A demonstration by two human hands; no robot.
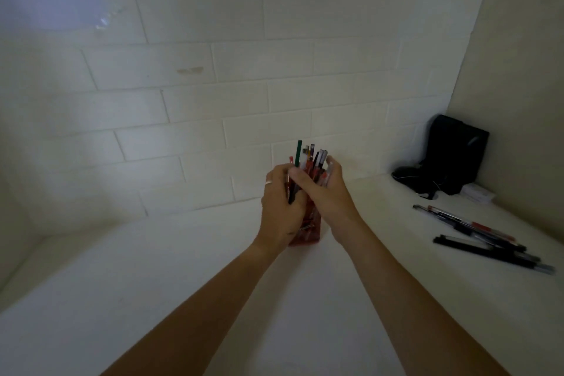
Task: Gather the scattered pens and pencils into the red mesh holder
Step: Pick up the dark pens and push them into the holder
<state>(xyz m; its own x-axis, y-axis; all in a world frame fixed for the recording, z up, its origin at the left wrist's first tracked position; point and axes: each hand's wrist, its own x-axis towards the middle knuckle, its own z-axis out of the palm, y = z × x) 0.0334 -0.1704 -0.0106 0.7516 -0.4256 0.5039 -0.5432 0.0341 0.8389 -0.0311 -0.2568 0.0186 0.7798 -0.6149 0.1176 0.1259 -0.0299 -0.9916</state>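
Red mesh holder (309,230): upright on the white tabletop (183,299), just before the tiled wall; only its lower part shows between the two hands; judged steadied so it cannot tip during loading

Bundle of pens and pencils (311,162): stands in the holder, tops fanned above the rim, a green one tallest; evidently being squared up so the lot seats down

Left hand (282,201): wrapped round the holder's left side, fingers curled over its upper part and clamped on a dark pen lying against it; ring on one finger

Right hand (326,192): cupped against the bundle's right side, thumb crossing the front, fingers bent round the pens and holding them together

Loose pens (485,236): a small heap flat on the tabletop well to the right, apart from the holder; not yet gathered, so the task is judged part done

Black case (454,152): leaning in the far right corner, a dark cabled item at its foot
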